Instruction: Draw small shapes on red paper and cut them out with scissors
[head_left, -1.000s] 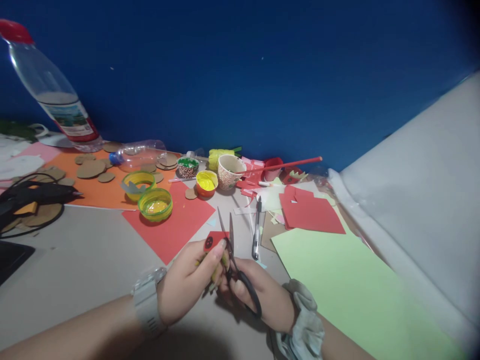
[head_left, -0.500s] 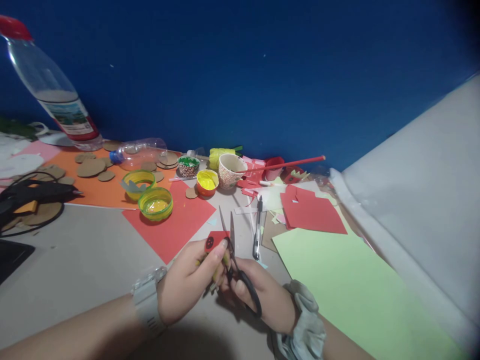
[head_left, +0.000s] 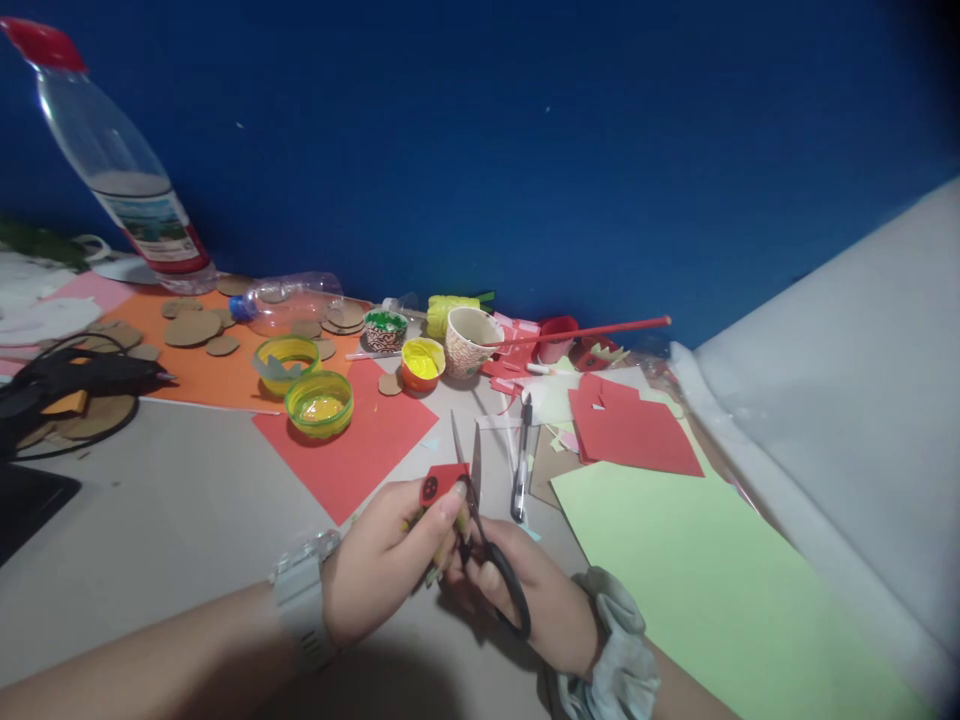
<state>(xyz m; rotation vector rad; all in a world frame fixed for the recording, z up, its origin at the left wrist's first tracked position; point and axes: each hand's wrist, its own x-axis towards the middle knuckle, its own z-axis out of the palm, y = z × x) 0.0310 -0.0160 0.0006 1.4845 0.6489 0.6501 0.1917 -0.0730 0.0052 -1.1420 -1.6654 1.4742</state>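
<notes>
My left hand (head_left: 382, 565) pinches a small red paper piece (head_left: 439, 483) with dark dots on it, thumb on top. My right hand (head_left: 525, 600) grips black-handled scissors (head_left: 480, 520), fingers through the loops. The blades point away from me, spread apart, with the red piece sitting between them at its right edge. A pale watch is on my left wrist and a grey scrunchie on my right wrist.
A pen (head_left: 520, 458) lies just beyond the scissors. Red sheets (head_left: 352, 450) (head_left: 630, 430) and a green sheet (head_left: 712, 590) lie on the table. Paint lids (head_left: 320, 403), cups (head_left: 466, 342), cardboard discs (head_left: 191, 328), bottles (head_left: 127, 175) and a glue gun (head_left: 82, 375) crowd the far side.
Both hands with the scissors and the red piece sit slightly further right in the view. The blades have spread a little wider.
</notes>
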